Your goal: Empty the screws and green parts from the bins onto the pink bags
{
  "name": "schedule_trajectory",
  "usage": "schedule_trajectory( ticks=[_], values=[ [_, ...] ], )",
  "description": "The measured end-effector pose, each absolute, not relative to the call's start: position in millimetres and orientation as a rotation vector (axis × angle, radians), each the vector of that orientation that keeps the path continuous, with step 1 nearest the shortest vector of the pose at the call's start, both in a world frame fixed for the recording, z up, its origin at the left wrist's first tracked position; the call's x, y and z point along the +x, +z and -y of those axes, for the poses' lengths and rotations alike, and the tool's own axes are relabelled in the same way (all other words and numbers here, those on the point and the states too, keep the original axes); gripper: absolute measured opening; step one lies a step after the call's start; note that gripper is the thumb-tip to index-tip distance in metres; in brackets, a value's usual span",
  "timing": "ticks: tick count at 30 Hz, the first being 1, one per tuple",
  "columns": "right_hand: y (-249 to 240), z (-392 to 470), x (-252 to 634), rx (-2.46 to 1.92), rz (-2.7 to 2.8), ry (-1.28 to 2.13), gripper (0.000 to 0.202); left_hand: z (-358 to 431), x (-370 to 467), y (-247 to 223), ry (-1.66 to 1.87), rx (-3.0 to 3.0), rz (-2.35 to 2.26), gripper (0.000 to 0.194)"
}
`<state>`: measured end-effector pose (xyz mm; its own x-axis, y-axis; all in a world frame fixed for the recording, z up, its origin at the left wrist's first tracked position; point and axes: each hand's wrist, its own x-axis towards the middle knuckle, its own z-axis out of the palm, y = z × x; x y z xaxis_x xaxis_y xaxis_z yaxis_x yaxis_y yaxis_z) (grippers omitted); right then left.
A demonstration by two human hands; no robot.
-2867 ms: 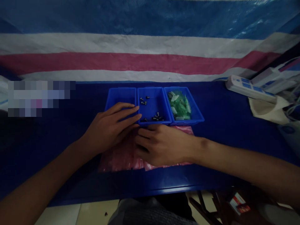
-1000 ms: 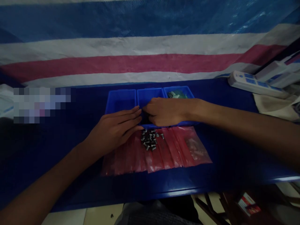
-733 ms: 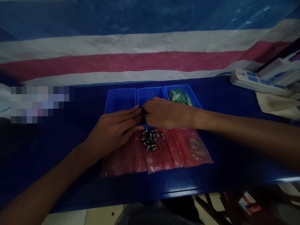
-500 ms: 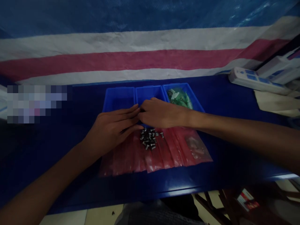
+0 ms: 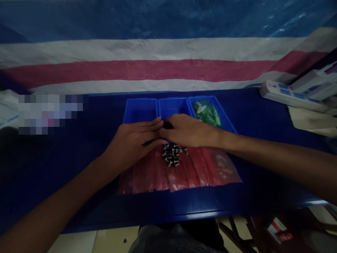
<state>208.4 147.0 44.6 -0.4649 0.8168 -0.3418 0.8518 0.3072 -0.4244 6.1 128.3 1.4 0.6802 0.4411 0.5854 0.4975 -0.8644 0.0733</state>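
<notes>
My left hand [image 5: 135, 140] reaches in from the left with its fingers stretched out, the thumb a little apart from them. Its fingertips meet my right hand [image 5: 188, 130] over the front of the middle blue bin [image 5: 172, 104]. The right hand's fingers are curled down and in; what they hold, if anything, is hidden. Just below both hands lies a pile of short, shiny metal screws [image 5: 172, 154]. They rest on a row of overlapping red plastic bags [image 5: 181, 177].
To the left stands another blue bin [image 5: 140, 109]; the right bin [image 5: 226, 117] holds green plastic packets [image 5: 207, 112]. A power strip [image 5: 289, 95] and pale cloth or paper [image 5: 313, 121] lie at the right. A striped sheet [image 5: 158, 70] hangs behind the blue table [image 5: 92, 200].
The view has shifted slightly, so the bins and bags appear a little further right. Both hands keep nearly the same place and pose over the middle bin's front.
</notes>
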Motion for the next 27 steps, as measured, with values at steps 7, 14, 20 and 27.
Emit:
schedule_trajectory(
  ticks=[7,14,20,27],
  values=[
    [42.3,-149.0,204.7,1.44,-2.586,-0.771,0.029,-128.6,6.4,1.7,-0.961,-2.777,0.781,0.027],
    [42.7,-134.3,205.1,1.504,-2.61,-0.596,0.045,-127.2,6.5,2.0,-0.97,-2.807,0.828,0.022],
    [35.2,-133.0,204.9,1.555,-2.686,-0.309,0.044,-129.2,5.0,0.4,-0.98,-2.821,0.827,0.022],
    [33.5,-113.9,222.7,1.375,-2.92,0.112,0.051,-127.3,6.2,4.3,-0.954,-2.763,0.755,0.022]
  ],
)
